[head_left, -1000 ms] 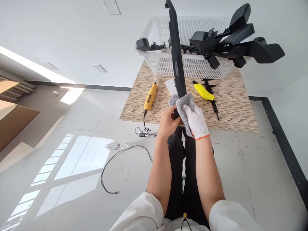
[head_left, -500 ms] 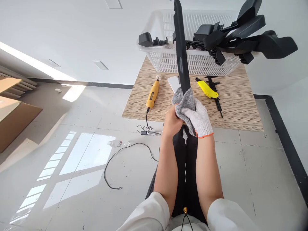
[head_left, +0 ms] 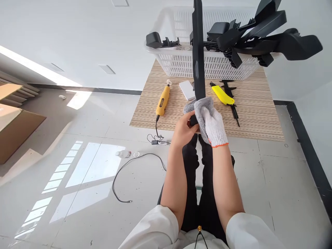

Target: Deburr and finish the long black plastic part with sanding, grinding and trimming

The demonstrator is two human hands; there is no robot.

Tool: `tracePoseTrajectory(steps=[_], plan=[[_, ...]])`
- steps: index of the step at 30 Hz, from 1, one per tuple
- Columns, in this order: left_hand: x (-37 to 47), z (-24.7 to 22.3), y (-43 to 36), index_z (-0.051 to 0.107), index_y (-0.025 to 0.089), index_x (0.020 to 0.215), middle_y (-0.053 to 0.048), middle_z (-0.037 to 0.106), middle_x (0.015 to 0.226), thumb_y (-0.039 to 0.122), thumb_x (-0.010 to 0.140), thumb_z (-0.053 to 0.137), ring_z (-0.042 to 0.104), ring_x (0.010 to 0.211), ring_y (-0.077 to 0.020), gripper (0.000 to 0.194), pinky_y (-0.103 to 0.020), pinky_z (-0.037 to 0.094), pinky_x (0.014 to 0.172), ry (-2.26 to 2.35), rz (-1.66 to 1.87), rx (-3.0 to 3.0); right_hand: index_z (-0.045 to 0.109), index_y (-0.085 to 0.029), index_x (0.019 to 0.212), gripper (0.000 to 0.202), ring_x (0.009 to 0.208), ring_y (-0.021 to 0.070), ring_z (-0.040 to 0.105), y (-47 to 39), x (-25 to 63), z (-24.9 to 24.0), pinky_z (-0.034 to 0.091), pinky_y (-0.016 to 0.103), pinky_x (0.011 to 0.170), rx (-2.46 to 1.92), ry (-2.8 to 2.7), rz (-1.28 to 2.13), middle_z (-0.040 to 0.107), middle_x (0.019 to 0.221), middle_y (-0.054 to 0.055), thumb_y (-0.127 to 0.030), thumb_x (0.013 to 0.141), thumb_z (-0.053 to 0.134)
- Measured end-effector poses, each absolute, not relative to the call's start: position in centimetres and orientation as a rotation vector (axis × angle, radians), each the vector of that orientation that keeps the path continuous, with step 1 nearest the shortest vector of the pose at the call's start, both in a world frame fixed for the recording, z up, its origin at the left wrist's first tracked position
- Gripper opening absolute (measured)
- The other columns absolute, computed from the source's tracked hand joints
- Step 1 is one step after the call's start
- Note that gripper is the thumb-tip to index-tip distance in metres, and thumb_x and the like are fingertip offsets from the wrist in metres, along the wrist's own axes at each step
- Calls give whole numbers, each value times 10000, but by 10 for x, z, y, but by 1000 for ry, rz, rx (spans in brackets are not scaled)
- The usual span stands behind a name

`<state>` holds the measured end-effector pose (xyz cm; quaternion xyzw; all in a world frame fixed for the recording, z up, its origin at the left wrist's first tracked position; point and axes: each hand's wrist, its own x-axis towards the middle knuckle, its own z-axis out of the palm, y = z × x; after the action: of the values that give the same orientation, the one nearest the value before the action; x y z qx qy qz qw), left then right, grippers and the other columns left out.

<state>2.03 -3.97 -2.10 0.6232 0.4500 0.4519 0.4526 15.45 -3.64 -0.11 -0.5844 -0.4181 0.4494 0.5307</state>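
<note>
A long black plastic trim piece (head_left: 198, 65) stands nearly upright in front of me, its lower end in my hands. Bare, my left hand (head_left: 183, 130) grips that lower end from the left, fingers curled round it. My right hand (head_left: 215, 127), in a white knitted glove with an orange cuff, is closed on a grey cloth (head_left: 203, 108) pressed against the trim piece. Part of the cloth hangs down below, and some shows behind the piece. To the right lies a yellow utility knife (head_left: 222, 95) beside black calipers (head_left: 228, 89).
A white plastic basket (head_left: 178, 64) full of black plastic parts (head_left: 259, 43) stands at the table's back; several parts jut out rightward. A yellow rotary tool (head_left: 163, 101) and white box (head_left: 187, 90) lie on the wooden table (head_left: 145, 116). A cable (head_left: 121, 169) and bottle (head_left: 123, 154) are on the floor.
The trim piece has tilted more upright, its top shifting right. My left hand has moved off the cloth to the piece's bared lower end; the cloth is now bunched under my right hand.
</note>
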Motion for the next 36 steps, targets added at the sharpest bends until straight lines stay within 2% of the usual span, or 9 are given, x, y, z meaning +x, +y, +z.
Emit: tracePoseTrajectory(steps=[3,7,9,12,16,20,25,30,36], plan=[[21,-22,-40,669,245,1223,-73,723,1183,155,792,673,693,961,-215,440,-365,586,809,1091,1108,1535,670,-267,940,374,896,252,695,-34,154,-4,581,421,820,-1472,-931,1035,704,885,51,-605,924,513],[25,-19,-41,649,204,892,-15,687,852,118,741,669,646,766,-175,175,-313,542,690,1139,1114,1570,655,-261,1005,408,914,263,685,-37,151,0,572,420,815,-1490,-1011,1018,715,952,38,-585,771,734],[24,-17,-41,596,200,806,0,649,783,108,706,690,624,749,-175,165,-305,522,675,1189,1100,1633,642,-262,1038,450,971,274,674,-40,148,3,554,433,875,-1503,-1039,968,710,976,39,-572,739,769],[20,-13,-40,598,206,862,-24,680,875,110,717,704,654,865,-219,204,-341,536,749,1189,1043,1743,636,-269,1031,435,994,280,664,-43,144,7,530,445,924,-1532,-1054,957,700,966,42,-599,769,742],[18,-11,-38,584,222,923,-53,701,1001,83,739,699,667,1011,-265,258,-385,551,843,1155,1029,1857,650,-266,1032,435,952,260,668,-41,144,6,527,433,911,-1522,-1072,990,706,973,36,-636,808,697],[24,-13,-37,557,230,1062,-82,681,1122,94,755,711,658,1046,-277,369,-420,558,865,1173,1094,1893,659,-254,1010,465,933,252,664,-33,146,3,532,417,889,-1531,-1056,990,702,950,34,-653,779,713],[33,-19,-33,544,220,1091,-104,669,1137,140,803,685,643,1095,-312,331,-464,529,910,1238,1135,1927,648,-243,931,393,929,260,645,-20,146,0,517,429,894,-1486,-1095,980,677,890,38,-599,781,718],[43,-27,-30,529,240,1179,-114,668,1174,147,788,700,638,1110,-344,438,-449,512,878,1445,1180,1826,620,-241,851,412,933,271,637,-4,142,3,500,445,922,-1530,-1096,922,646,841,41,-633,765,713],[52,-33,-23,547,259,852,-76,640,949,140,759,724,648,953,-347,233,-436,505,775,1645,1127,1708,610,-241,788,445,957,292,649,15,144,3,498,456,935,-1550,-1119,911,649,800,52,-679,766,687]])
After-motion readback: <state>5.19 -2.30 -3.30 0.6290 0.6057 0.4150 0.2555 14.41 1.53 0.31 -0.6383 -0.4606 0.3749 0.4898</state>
